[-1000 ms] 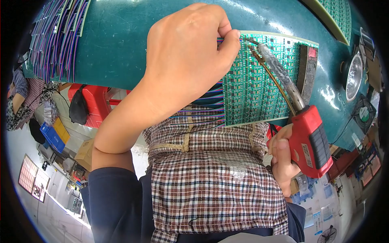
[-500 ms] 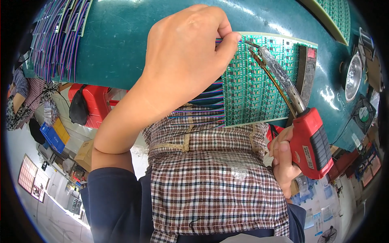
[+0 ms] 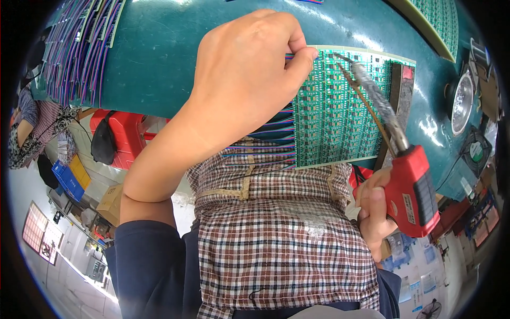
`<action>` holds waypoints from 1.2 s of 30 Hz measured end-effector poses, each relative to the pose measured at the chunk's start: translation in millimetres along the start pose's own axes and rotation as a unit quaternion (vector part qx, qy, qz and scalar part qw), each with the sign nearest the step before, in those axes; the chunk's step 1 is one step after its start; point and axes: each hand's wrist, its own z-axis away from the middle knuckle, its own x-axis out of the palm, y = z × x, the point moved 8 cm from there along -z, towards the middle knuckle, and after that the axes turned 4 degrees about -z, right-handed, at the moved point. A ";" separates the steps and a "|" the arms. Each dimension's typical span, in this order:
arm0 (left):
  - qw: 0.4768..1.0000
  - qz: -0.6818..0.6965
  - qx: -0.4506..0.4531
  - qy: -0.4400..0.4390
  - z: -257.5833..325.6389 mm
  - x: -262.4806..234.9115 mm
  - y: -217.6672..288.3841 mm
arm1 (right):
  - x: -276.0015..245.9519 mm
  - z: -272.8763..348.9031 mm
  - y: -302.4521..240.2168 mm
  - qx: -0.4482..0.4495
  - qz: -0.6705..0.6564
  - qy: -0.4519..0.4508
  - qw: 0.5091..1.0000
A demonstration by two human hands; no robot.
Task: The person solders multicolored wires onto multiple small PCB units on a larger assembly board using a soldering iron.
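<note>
A green circuit board panel lies at the table's near edge, covered in rows of small parts. Thin coloured wires run off its left side, over my checked apron. My left hand is closed in a pinch at the panel's top left corner, on a few coloured wires; the fingertips hide their ends. In my right hand is a red-handled soldering gun, its metal barrel slanting up and left. The dark tip and a thin brass-coloured tube beside it hang over the panel's upper rows, right of my left fingertips.
A dark bar lies along the panel's right edge. Many wired boards are piled at far left. Another green panel, a round metal dish and a small fan are at right. A red stool stands below the table's left.
The soldering gun's tip has moved right, away from my left fingertips. My left hand and the panel have shifted slightly. Coloured wires now show at the top edge of the view.
</note>
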 end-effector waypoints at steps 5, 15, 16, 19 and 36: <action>1.000 -0.004 -0.003 0.004 1.5 1.1 0.0 | -3.4 3.6 -0.3 0.000 -0.006 0.041 0.999; 1.000 -0.002 0.010 0.016 2.7 -0.4 2.2 | 5.1 -0.3 1.5 0.007 0.005 0.000 1.000; 1.000 0.004 0.011 0.015 2.7 -0.6 2.7 | 4.8 0.0 2.5 0.007 0.005 0.000 1.000; 1.000 -0.009 0.010 0.015 3.1 0.5 2.3 | 4.2 1.1 5.5 0.008 0.001 0.002 1.000; 1.000 -0.015 0.014 0.024 6.6 -0.6 4.1 | -0.6 5.4 4.2 0.009 -0.012 0.035 0.999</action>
